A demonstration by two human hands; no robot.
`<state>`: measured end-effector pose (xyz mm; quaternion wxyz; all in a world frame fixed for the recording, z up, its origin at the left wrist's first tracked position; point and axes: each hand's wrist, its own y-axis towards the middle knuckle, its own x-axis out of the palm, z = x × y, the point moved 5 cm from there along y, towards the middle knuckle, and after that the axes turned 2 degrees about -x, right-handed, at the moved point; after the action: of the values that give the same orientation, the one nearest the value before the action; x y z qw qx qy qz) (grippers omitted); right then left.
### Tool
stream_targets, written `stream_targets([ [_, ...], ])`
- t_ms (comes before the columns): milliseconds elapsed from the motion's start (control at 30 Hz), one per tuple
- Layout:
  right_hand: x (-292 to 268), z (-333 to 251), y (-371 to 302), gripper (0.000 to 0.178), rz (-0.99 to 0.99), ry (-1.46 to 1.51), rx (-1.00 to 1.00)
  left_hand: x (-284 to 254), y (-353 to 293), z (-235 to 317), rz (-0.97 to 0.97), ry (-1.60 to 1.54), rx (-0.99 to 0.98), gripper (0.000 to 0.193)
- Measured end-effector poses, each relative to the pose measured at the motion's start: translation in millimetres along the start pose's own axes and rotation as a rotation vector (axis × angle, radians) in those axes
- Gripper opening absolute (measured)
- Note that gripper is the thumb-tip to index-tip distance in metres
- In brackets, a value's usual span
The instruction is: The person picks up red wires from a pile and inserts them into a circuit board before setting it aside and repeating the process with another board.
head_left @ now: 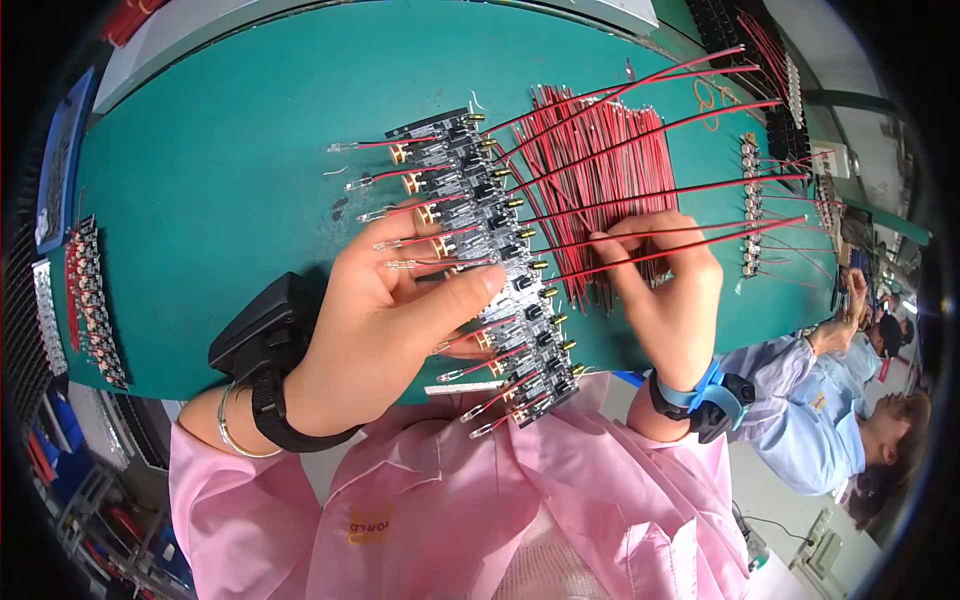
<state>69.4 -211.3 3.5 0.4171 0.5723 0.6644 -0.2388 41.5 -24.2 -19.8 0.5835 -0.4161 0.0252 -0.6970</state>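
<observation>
My left hand [375,325] grips a long strip of joined circuit boards [485,205], with its thumb on top and fingers underneath. Short red leads tipped with small clear bulbs stick out from the strip's left side. Several long red-and-black wires [690,188] run off its right side. My right hand [680,285] is over a thick bundle of red-and-black wires [610,150], right of the strip. Its thumb and index finger are closed in a pinch at a wire; the exact contact is partly hidden. The strip is tilted, its lower end toward me.
Other populated board strips lie at the left edge [95,300] and the right side [750,205] of the green table mat [250,130]. Yellow rubber bands [710,105] lie beyond the bundle. A blue tray [65,160] stands far left. A co-worker in light blue [800,410] sits at right.
</observation>
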Motion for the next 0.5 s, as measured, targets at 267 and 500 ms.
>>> stream_targets([
  [267,-1,-12,1,0.009,-0.033,-0.284,-0.128,2,0,0,0.004,0.008,0.006,0.029],
  [500,-9,-3,-4,0.012,-0.087,-0.120,0.062,0,-2,2,0.009,0.012,-0.001,0.029],
])
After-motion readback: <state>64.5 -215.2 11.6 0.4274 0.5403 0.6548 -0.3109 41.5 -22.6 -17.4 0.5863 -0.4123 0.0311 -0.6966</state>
